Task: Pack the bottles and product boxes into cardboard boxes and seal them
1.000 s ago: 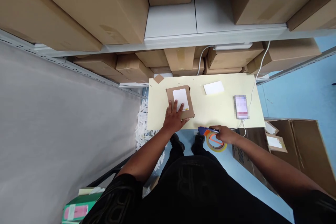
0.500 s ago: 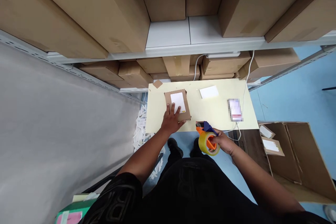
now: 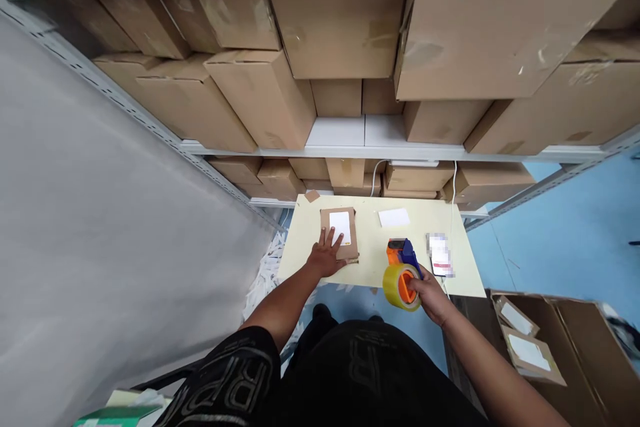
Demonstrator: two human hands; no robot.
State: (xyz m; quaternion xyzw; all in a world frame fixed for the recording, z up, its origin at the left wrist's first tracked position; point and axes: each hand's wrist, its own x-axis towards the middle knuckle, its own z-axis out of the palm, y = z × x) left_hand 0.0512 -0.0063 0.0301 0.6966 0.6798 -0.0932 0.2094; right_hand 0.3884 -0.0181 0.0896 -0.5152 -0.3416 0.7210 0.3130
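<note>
A small brown cardboard box (image 3: 341, 231) with a white label lies on the pale yellow table (image 3: 370, 250). My left hand (image 3: 325, 256) rests flat on the box's near end, fingers spread. My right hand (image 3: 429, 292) grips the handle of an orange and blue tape dispenser (image 3: 402, 271) with a yellow tape roll, held over the table's near edge, to the right of the box.
A white card (image 3: 394, 217) and a phone (image 3: 440, 254) with a white cable lie on the table. Shelves of large cardboard boxes (image 3: 340, 33) rise behind. An open carton (image 3: 555, 347) stands at the right on the blue floor. Paper scraps (image 3: 263, 277) lie left of the table.
My right hand has lifted the tape dispenser from below the table edge up over the table. The camera tilted up, showing more shelves. My left hand stayed on the box.
</note>
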